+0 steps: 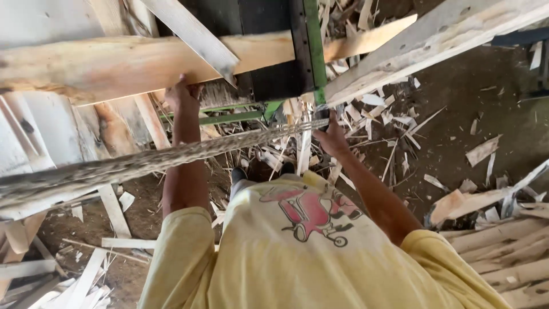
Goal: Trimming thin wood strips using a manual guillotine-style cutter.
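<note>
one long pale plank (114, 63) runs across the top of the view from the left edge toward the upper right, passing behind one dark machine frame with a green upright bar (313, 51). a second, paler beam (434, 40) slants up to the right corner, and one thin slat (194, 34) lies crosswise over the plank. one rough, bark-edged strip (143, 163) stretches from the lower left to the middle, crossing in front of the left forearm.

room is tight – the plank sits just above the arms, a stack of several slabs (503, 252) crowds the lower right, and more boards (34, 143) lean at the left. the dirt floor (469, 103) opens to the right, strewn with too many offcuts and splinters to count.

the left hand (182, 94) is curled up against the plank's lower edge, fingers wrapped on it. the right hand (331, 134) is closed at the near end of the bark-edged strip, beside the green bar – it seems to grip the strip, though the fingers are hidden.
</note>
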